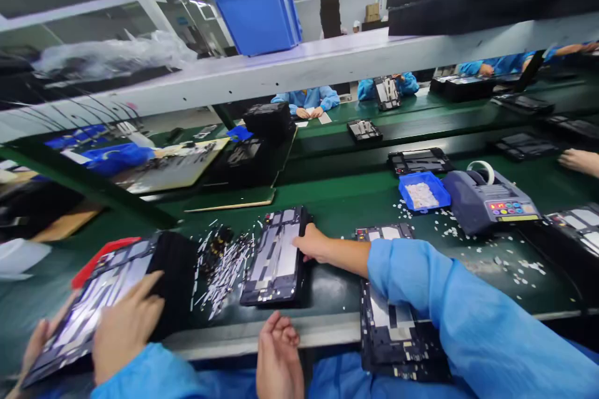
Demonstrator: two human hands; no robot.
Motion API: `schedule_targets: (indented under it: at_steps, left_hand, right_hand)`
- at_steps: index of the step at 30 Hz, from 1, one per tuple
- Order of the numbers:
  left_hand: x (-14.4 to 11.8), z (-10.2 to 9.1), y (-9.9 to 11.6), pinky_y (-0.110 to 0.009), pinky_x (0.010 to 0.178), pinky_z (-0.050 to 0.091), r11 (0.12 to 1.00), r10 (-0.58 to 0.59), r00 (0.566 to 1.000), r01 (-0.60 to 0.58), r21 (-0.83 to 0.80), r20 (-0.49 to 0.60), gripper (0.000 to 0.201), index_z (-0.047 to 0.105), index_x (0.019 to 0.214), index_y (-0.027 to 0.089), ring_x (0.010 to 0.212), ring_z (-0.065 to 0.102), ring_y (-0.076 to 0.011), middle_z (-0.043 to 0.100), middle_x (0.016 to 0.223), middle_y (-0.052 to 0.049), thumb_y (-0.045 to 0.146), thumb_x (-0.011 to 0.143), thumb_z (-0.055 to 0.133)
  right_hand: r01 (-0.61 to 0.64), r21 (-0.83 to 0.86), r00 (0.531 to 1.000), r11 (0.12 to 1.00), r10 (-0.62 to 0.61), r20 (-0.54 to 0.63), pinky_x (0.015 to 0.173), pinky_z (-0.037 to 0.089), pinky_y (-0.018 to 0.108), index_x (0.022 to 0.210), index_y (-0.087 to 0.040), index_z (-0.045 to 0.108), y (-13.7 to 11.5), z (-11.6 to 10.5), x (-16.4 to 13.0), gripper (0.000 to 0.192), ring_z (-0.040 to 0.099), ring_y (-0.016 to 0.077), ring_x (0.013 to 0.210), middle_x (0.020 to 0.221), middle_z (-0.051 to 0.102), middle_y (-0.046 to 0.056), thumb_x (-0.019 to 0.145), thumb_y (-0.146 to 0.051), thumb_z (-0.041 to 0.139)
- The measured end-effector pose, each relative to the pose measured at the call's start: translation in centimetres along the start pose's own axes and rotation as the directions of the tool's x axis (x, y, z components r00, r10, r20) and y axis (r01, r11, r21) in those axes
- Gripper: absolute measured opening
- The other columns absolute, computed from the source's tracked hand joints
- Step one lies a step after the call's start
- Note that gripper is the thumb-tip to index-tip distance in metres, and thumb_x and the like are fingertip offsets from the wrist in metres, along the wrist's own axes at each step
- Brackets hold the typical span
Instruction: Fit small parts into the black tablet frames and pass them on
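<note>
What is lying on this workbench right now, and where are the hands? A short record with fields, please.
right hand: on the right edge of a dark device panel; grip hidden
left hand: fingers curled, at the near bench edge, nothing seen in it
co-worker's hands: on a second panel, far left
loose parts: small strips scattered left of the device panel
further right: blue tray, tape dispenser
surface: green belt
</note>
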State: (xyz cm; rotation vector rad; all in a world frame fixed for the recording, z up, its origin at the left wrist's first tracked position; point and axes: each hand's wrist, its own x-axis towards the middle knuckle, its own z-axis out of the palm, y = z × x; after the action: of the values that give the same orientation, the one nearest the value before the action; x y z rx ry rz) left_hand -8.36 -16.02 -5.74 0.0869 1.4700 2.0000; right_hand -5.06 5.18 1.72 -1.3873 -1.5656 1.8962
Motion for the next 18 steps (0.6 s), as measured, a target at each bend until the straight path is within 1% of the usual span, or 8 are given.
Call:
schedule_targets:
  at_steps: [3,5,7,10,11,13,15,18]
  left_hand:
    - [-0.8,-0.2,-0.9,-0.022,0.058,0.047,0.991,-0.009,0.998,-0.001,0.137,0.068,0.065,0.068,0.102,0.021,0.067,0.054,-0.0130,0.064,0.081,-0.001,0.071,0.064,0.083]
    - [-1.2,0.6,-1.3,-0.024,0.058,0.047,0.948,-0.012,0.982,-0.048,0.314,0.186,0.061,0.070,0.100,0.021,0.066,0.056,-0.0145,0.065,0.078,-0.001,0.071,0.067,0.081]
    - [-1.4,2.6,-1.4,-0.028,0.067,0.053,0.860,-0.008,0.925,-0.187,0.475,0.379,0.051,0.073,0.097,0.022,0.074,0.063,-0.0196,0.070,0.083,-0.003,0.067,0.074,0.077]
    - [-0.7,7.6,-0.6,-0.038,0.085,0.056,0.681,-0.009,0.696,-0.522,0.514,0.718,0.034,0.075,0.097,0.023,0.093,0.069,-0.0276,0.074,0.098,-0.008,0.054,0.086,0.066]
    - [-0.3,9.6,-0.2,-0.039,0.086,0.056,0.616,-0.003,0.601,-0.628,0.475,0.799,0.030,0.076,0.099,0.024,0.095,0.068,-0.0278,0.074,0.100,-0.009,0.049,0.090,0.062]
    - [0.9,13.7,0.3,-0.042,0.093,0.055,0.483,0.063,0.488,-0.778,0.402,0.870,0.029,0.075,0.107,0.024,0.102,0.068,-0.0277,0.073,0.106,-0.010,0.037,0.095,0.053]
    - [2.1,17.1,0.6,-0.044,0.098,0.053,0.308,0.103,0.415,-0.877,0.368,0.904,0.034,0.074,0.115,0.023,0.107,0.066,-0.0287,0.071,0.111,-0.012,0.027,0.096,0.047]
    - [3.5,20.1,0.8,-0.044,0.092,0.053,0.027,-0.016,0.296,-0.955,0.296,0.955,0.040,0.075,0.119,0.022,0.100,0.066,-0.0302,0.070,0.109,-0.015,0.018,0.095,0.044]
  right_hand:
    - [0.037,-0.129,0.999,0.991,-0.033,0.030,0.045,0.050,0.023,0.106,-0.014,0.065,1.0,-2.1,-0.6,0.030,0.059,0.0115,0.049,0.087,0.072,0.004,0.079,-0.020,0.076]
    - [0.181,-0.267,0.982,0.946,-0.162,0.093,0.053,0.051,0.022,0.107,-0.016,0.071,1.1,-5.9,-2.0,0.030,0.062,0.0119,0.052,0.082,0.073,0.001,0.078,-0.023,0.077]
    - [0.360,-0.383,0.932,0.851,-0.348,0.102,0.063,0.052,0.023,0.112,-0.019,0.073,1.0,-10.8,-4.1,0.029,0.066,0.0129,0.062,0.083,0.074,0.000,0.084,-0.026,0.072]
    - [0.406,-0.451,0.837,0.795,-0.521,-0.166,0.076,0.053,0.026,0.114,-0.019,0.075,1.7,-18.5,-7.6,0.028,0.069,0.0159,0.080,0.095,0.077,0.004,0.093,-0.026,0.059]
    - [0.377,-0.473,0.795,0.796,-0.540,-0.275,0.079,0.053,0.028,0.114,-0.018,0.075,2.4,-20.7,-8.6,0.029,0.069,0.0170,0.085,0.097,0.077,0.005,0.094,-0.026,0.057]
    - [0.305,-0.518,0.745,0.799,-0.539,-0.394,0.086,0.052,0.031,0.113,-0.016,0.075,4.4,-23.7,-10.0,0.028,0.068,0.0187,0.092,0.098,0.076,0.007,0.094,-0.023,0.055]
    - [0.249,-0.551,0.746,0.796,-0.521,-0.415,0.090,0.051,0.033,0.112,-0.014,0.075,6.7,-25.0,-10.5,0.027,0.068,0.0192,0.092,0.103,0.075,0.009,0.092,-0.021,0.057]
    - [0.240,-0.568,0.761,0.787,-0.516,-0.393,0.090,0.051,0.034,0.115,-0.013,0.074,8.9,-24.3,-10.3,0.027,0.066,0.0184,0.090,0.112,0.071,0.012,0.091,-0.019,0.061]
